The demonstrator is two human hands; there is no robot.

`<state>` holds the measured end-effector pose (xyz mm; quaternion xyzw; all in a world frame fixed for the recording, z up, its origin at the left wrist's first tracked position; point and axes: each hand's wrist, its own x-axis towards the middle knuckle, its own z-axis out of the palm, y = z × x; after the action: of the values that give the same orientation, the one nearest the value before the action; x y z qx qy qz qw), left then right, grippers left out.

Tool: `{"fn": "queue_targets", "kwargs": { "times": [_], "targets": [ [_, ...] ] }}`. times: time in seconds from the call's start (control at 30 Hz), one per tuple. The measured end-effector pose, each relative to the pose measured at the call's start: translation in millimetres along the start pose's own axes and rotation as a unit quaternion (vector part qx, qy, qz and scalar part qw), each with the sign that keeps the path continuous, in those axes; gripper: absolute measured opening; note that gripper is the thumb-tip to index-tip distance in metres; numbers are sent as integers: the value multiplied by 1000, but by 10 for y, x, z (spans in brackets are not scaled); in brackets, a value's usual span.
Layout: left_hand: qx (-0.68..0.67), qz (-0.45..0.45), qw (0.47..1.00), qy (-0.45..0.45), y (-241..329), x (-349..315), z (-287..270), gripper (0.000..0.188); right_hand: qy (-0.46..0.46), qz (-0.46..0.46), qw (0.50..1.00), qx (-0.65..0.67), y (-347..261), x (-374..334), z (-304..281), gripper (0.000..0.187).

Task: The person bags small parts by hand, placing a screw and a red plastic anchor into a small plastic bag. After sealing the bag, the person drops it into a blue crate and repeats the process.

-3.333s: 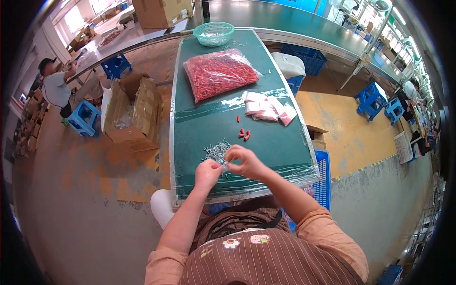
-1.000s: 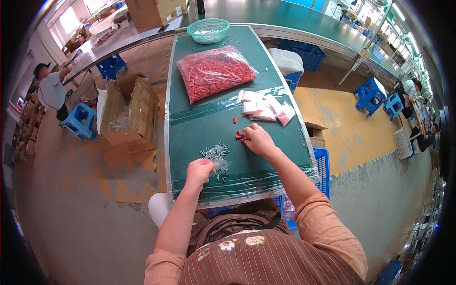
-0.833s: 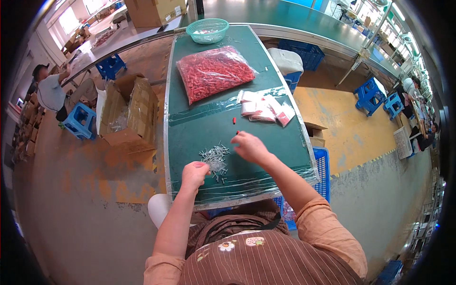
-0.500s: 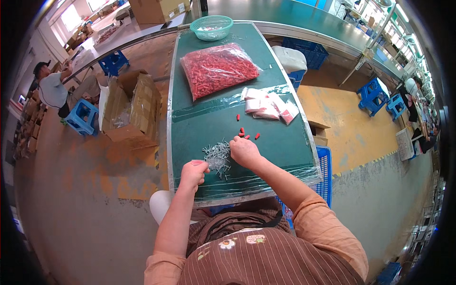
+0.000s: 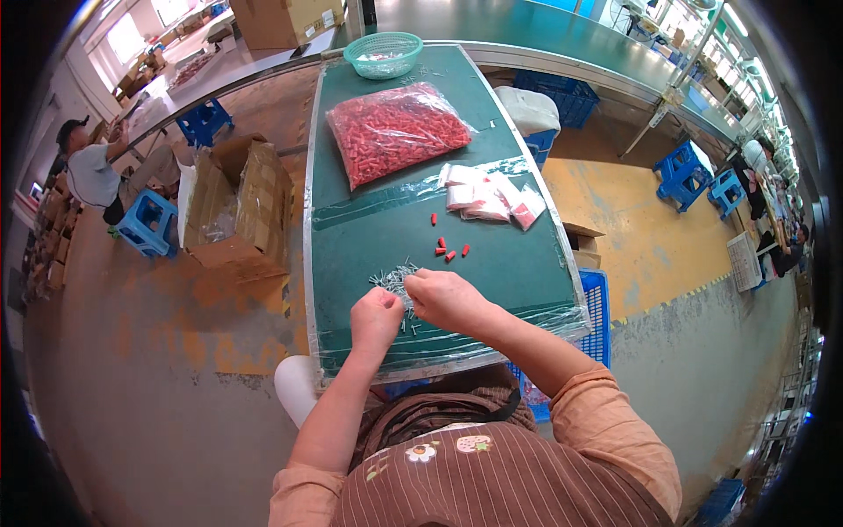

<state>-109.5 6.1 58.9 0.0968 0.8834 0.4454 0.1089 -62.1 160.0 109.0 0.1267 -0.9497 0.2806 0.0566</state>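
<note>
Both hands meet over the near edge of a pile of grey screws (image 5: 392, 277) on the green table. My left hand (image 5: 376, 320) is closed in a pinch; a small clear plastic bag showed at its fingers a moment ago and is now mostly hidden. My right hand (image 5: 446, 299) is closed too, fingertips against the left ones, and what it holds is hidden. Several loose red plastic wall plugs (image 5: 441, 246) lie just beyond the right hand. Farther off are small filled plastic packets (image 5: 487, 195) in a heap and a large clear bag of red wall plugs (image 5: 397, 133).
A green mesh basket (image 5: 384, 56) stands at the table's far end. Left of the table is an open cardboard box (image 5: 241, 211) on the floor. A blue crate (image 5: 595, 307) sits by the right edge. Other people sit at far left and far right.
My right hand has moved left and toward me, away from the loose red plugs, to meet my left hand. My left hand has shifted slightly right. The view has shifted a little.
</note>
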Motion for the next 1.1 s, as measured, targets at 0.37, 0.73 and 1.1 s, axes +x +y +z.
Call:
{"fn": "queue_targets", "kwargs": {
  "times": [0.37,0.73,1.1],
  "targets": [
    [29,50,998,-23,61,-63,155,18,-46,49,993,-101,226,-36,-8,10],
    [-42,-32,997,-50,-99,23,91,17,-6,241,968,-71,1089,-4,88,23],
    [-32,-23,998,-52,-49,88,92,20,-26,201,973,-107,1083,-16,160,19]
  ]
}}
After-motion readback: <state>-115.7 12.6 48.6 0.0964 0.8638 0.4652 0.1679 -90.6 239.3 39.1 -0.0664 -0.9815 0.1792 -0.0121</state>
